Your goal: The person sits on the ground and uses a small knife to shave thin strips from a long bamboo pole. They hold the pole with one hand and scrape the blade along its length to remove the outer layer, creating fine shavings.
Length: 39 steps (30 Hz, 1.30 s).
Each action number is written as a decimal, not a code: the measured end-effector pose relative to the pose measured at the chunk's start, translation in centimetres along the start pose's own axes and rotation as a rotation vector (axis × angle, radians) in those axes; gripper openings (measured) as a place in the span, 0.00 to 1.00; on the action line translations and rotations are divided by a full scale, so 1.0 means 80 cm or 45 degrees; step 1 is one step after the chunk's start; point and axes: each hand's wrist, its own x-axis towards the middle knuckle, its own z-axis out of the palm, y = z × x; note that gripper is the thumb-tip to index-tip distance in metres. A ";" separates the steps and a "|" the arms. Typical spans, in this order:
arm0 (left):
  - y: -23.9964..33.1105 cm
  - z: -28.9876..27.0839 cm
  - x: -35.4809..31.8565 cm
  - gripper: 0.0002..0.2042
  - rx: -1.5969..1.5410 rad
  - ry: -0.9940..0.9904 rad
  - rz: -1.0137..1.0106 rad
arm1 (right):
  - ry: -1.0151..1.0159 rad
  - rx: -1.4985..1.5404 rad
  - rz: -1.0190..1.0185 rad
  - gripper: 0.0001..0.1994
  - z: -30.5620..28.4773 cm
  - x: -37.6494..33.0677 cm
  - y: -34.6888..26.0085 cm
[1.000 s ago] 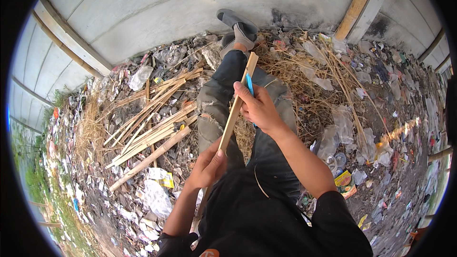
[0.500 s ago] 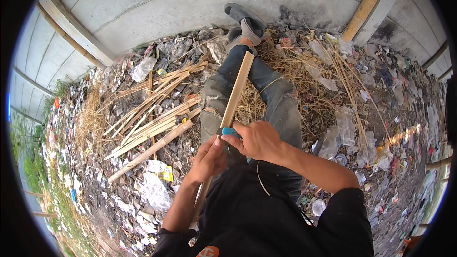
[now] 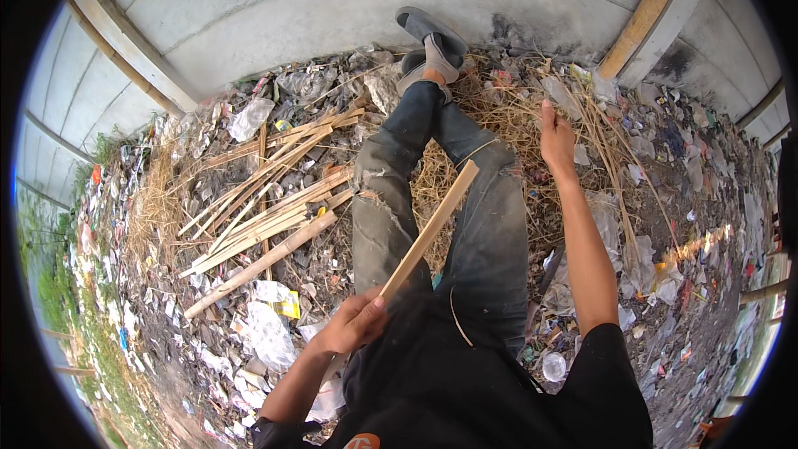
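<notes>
In my left hand a long, pale bamboo strip is gripped near its lower part. The strip slants up and to the right above my thighs, its lower end running under my forearm. My right hand is stretched out far to the right, above dry straw, thumb apart from the other fingers. Nothing shows plainly in it. A long, dark, flat piece lies beside my right forearm; I cannot tell what it is. The blue-handled tool does not show. A thin curled strand lies on my dark shirt.
Several split bamboo strips and a rounder bamboo piece lie on the littered ground at left. Ahead, a grey panel wall stands beyond my crossed feet. Plastic scraps surround my legs.
My right hand has left the bamboo strip and swung out far to the right. My left hand has moved lower, and the strip now tilts further right. The blue-handled tool has gone from sight.
</notes>
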 end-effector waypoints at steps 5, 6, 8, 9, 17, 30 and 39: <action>0.008 -0.010 0.035 0.31 -0.151 0.080 0.054 | -0.406 0.448 0.095 0.30 -0.010 -0.064 -0.085; 0.011 -0.009 0.040 0.30 -0.100 0.093 0.086 | -0.456 0.465 0.087 0.29 -0.009 -0.082 -0.108; 0.018 -0.007 0.048 0.29 -0.022 0.121 0.130 | -0.572 0.511 -0.052 0.27 0.004 -0.115 -0.133; 0.021 -0.006 0.051 0.28 0.003 0.133 0.138 | -0.615 0.532 -0.104 0.27 0.011 -0.132 -0.143; 0.030 0.002 0.076 0.25 0.241 0.400 0.281 | -0.892 0.287 -0.458 0.26 0.021 -0.242 -0.172; 0.015 -0.009 0.061 0.26 0.294 0.365 0.198 | -0.848 -0.006 -0.657 0.29 0.014 -0.210 -0.168; 0.016 -0.013 0.047 0.25 0.550 0.352 0.175 | -0.530 0.026 -0.387 0.34 0.048 -0.143 -0.111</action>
